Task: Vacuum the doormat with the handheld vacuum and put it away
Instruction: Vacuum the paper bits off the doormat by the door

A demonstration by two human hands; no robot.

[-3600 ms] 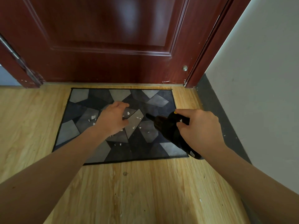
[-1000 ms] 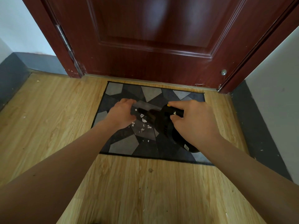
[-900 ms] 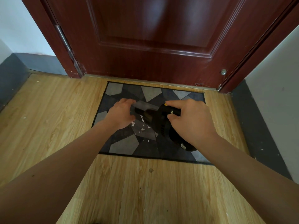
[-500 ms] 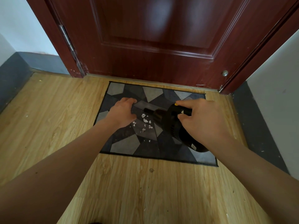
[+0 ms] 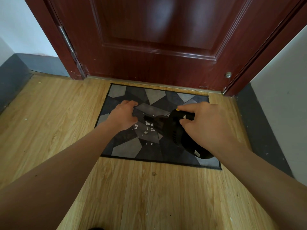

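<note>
- My left hand rests on the doormat, fingers curled at its left part.
- My right hand grips the vacuum over the mat's right half, nozzle pointing left toward my left fingers.
- Paper scraps lie on the mat between my hands, under the nozzle.
- The door stands beyond my fingertips, behind the mat.
- The floor lies below my wrists.

A dark red door is standing shut behind the wood floor, grey baseboard running along the white wall.

Door (shut, seemingly) beyond doormat
</note>
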